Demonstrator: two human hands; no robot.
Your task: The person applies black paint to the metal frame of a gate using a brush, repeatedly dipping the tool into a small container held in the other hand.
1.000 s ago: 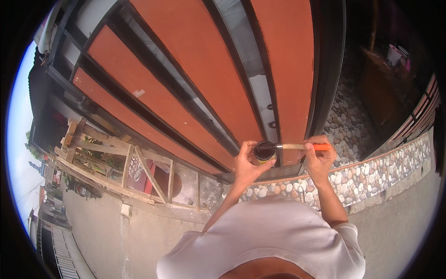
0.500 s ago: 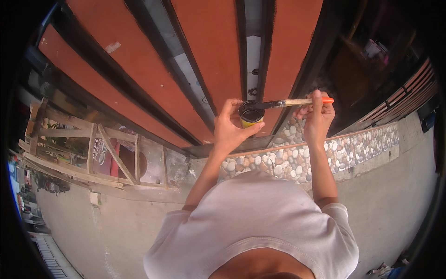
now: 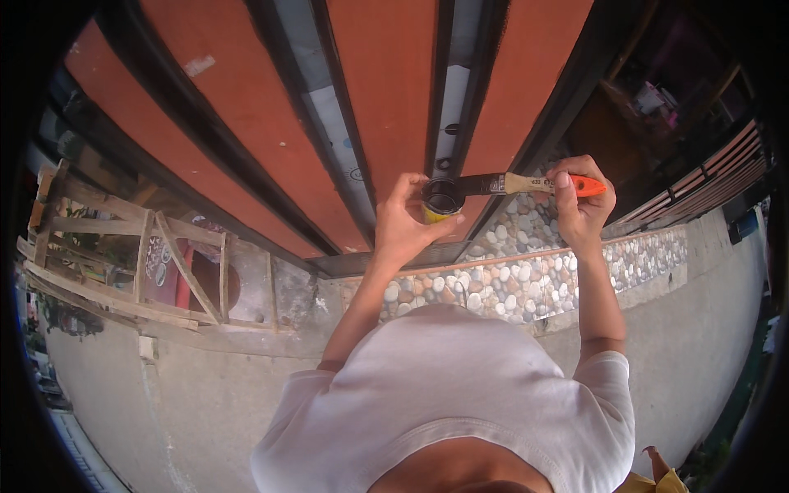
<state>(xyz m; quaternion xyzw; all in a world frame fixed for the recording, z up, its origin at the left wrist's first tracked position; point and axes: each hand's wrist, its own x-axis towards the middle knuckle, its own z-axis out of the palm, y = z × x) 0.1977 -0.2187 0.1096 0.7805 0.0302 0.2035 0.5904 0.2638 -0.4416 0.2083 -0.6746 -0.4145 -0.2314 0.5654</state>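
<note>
My left hand (image 3: 404,223) is wrapped round a small can (image 3: 439,215) with a yellow side and a black-smeared rim. Dark paint (image 3: 445,197) shows inside it. With my right hand (image 3: 585,205) I grip a paintbrush (image 3: 530,183) by its orange-ended wooden handle. The brush lies almost level, its broad face turned up, and its black-coated bristles reach the right side of the can's rim. Whether the bristle tip dips into the paint cannot be made out. Just beyond both hands stands a gate of orange-red panels (image 3: 382,90) with black frame bars (image 3: 436,99).
Pebble-patterned tiles (image 3: 526,287) run along the foot of the gate. A wooden lattice frame (image 3: 185,267) stands at the left. Concrete ground (image 3: 222,394) spreads around me. Part of another person in yellow clothing (image 3: 657,483) shows at the lower right edge.
My right hand has moved right, drawing the brush partly away from the can, and the brush has rolled to show its broad face. The other person has come into view.
</note>
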